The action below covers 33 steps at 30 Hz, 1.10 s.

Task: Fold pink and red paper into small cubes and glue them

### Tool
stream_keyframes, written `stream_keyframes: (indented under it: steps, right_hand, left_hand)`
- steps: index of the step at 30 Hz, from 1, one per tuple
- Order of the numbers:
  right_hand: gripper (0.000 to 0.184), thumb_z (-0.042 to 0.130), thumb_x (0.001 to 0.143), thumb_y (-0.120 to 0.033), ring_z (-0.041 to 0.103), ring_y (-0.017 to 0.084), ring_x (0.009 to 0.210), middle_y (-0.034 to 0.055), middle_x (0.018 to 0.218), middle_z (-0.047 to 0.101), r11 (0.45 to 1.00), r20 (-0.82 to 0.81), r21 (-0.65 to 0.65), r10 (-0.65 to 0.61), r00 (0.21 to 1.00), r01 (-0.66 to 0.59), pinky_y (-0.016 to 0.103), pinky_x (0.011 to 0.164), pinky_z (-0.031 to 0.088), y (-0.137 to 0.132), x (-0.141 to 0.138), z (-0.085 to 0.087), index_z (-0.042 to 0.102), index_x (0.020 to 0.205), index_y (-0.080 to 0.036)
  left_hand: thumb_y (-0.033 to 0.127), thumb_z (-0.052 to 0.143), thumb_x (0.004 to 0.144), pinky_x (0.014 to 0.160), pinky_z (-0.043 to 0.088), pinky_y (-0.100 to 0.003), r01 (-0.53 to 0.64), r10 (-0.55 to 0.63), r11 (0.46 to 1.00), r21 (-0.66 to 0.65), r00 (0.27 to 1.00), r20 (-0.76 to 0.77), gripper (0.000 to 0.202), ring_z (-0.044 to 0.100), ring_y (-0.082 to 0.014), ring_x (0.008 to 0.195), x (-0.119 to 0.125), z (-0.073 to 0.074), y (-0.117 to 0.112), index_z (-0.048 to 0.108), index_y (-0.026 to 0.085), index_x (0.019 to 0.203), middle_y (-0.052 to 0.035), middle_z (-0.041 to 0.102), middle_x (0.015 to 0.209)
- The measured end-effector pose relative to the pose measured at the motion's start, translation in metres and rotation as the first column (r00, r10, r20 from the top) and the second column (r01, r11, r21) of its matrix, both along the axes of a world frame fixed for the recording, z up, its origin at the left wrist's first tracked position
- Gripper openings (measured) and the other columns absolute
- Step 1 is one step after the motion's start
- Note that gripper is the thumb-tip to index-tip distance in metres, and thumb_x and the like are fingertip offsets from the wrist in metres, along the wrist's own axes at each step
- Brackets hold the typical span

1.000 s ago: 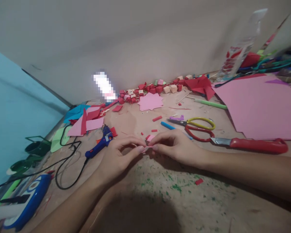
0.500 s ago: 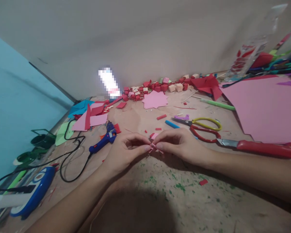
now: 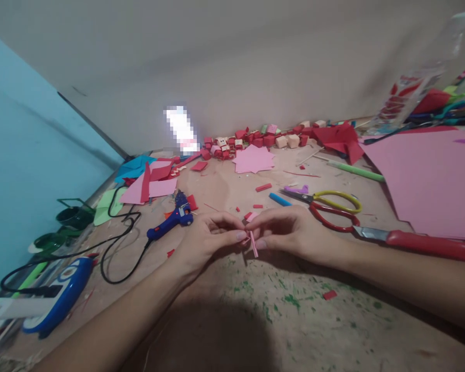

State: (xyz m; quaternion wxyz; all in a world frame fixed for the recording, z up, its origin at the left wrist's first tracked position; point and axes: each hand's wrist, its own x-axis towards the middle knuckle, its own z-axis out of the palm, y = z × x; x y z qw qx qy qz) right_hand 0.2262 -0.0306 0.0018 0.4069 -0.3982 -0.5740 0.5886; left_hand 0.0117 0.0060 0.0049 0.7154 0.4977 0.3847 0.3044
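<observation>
Between my two hands is a small folded pink paper piece [image 3: 254, 245], with one narrow strip of it pointing down toward me. My left hand [image 3: 213, 238] pinches its left side between thumb and index finger. From the right, my right hand [image 3: 287, 233] pinches it the same way, its fingertips almost meeting the left ones. Part of the piece is hidden behind the fingers. Just beyond the fingertips lie small red and pink paper scraps [image 3: 251, 216]. A blue glue gun [image 3: 170, 219] rests left of my left hand.
Yellow-and-red-handled scissors [image 3: 335, 201] and a red-handled knife [image 3: 430, 245] lie right. Along the wall are small paper cubes [image 3: 269, 139], a pink star-shaped paper [image 3: 253, 159] and a bright phone [image 3: 181, 130]. A black cord [image 3: 104, 258] curls at left; a plastic bottle [image 3: 411, 88] stands back right.
The pink paper piece has turned in my fingers, so its strip now points down and shows more. The whole view has shifted slightly, with things sitting farther right.
</observation>
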Motion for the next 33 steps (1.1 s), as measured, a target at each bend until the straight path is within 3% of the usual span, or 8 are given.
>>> stream_keyframes:
  steps: [3, 6, 12, 22, 33]
  right_hand:
    - [0.015, 0.078, 0.084, -0.028, 0.067, 0.016, 0.076, 0.0037, 0.088, 0.076, 0.988, 0.109, 0.148, -0.070, 0.992, 0.054, 0.029, 0.069, 0.053, -0.004, -0.002, 0.002, 0.079, 0.095, -0.019]
    - [0.018, 0.072, 0.088, -0.025, 0.062, 0.013, 0.069, 0.0036, 0.091, 0.072, 0.941, 0.199, 0.312, -0.196, 0.960, 0.127, 0.025, 0.061, 0.050, -0.010, -0.003, 0.002, 0.074, 0.104, -0.019]
    - [0.013, 0.073, 0.088, -0.027, 0.057, 0.010, 0.059, 0.0001, 0.080, 0.067, 0.885, 0.256, 0.422, -0.326, 0.910, 0.198, 0.023, 0.054, 0.047, -0.014, -0.005, 0.000, 0.068, 0.097, -0.019]
    - [0.009, 0.065, 0.096, -0.020, 0.066, 0.018, 0.086, 0.0048, 0.092, 0.073, 0.812, 0.279, 0.581, -0.259, 0.925, 0.053, 0.033, 0.077, 0.054, -0.014, -0.002, 0.000, 0.074, 0.095, -0.021]
    - [0.011, 0.070, 0.093, -0.018, 0.069, 0.020, 0.101, 0.0073, 0.106, 0.073, 0.832, 0.200, 0.553, -0.193, 0.961, 0.052, 0.036, 0.091, 0.056, -0.009, -0.002, -0.002, 0.080, 0.094, -0.022]
  left_hand:
    - [0.022, 0.090, 0.070, 0.067, 0.058, -0.024, -0.033, 0.033, 0.999, -0.010, 0.999, -0.004, 0.018, 0.071, -0.0149, 0.069, 0.002, 0.001, 0.000, 0.077, 0.014, 0.080, -0.0053, 0.077, 0.078]
    - [0.023, 0.090, 0.069, 0.064, 0.057, -0.024, -0.117, 0.117, 0.993, 0.012, 0.993, -0.017, 0.019, 0.070, -0.0142, 0.066, 0.004, 0.002, 0.000, 0.077, 0.013, 0.080, -0.0053, 0.077, 0.075]
    - [0.026, 0.091, 0.068, 0.064, 0.058, -0.025, -0.174, 0.174, 0.985, 0.019, 0.985, 0.007, 0.022, 0.069, -0.0137, 0.063, 0.006, -0.002, 0.001, 0.077, 0.013, 0.079, -0.0046, 0.076, 0.071]
    - [0.024, 0.090, 0.069, 0.062, 0.055, -0.023, -0.159, 0.159, 0.987, 0.019, 0.987, 0.017, 0.018, 0.067, -0.0129, 0.063, 0.006, -0.003, -0.002, 0.078, 0.014, 0.079, -0.0045, 0.076, 0.071]
    - [0.021, 0.089, 0.071, 0.070, 0.058, -0.023, -0.079, 0.080, 0.997, -0.012, 0.996, 0.044, 0.017, 0.071, -0.0136, 0.069, 0.006, -0.004, -0.003, 0.078, 0.013, 0.082, -0.0050, 0.078, 0.076]
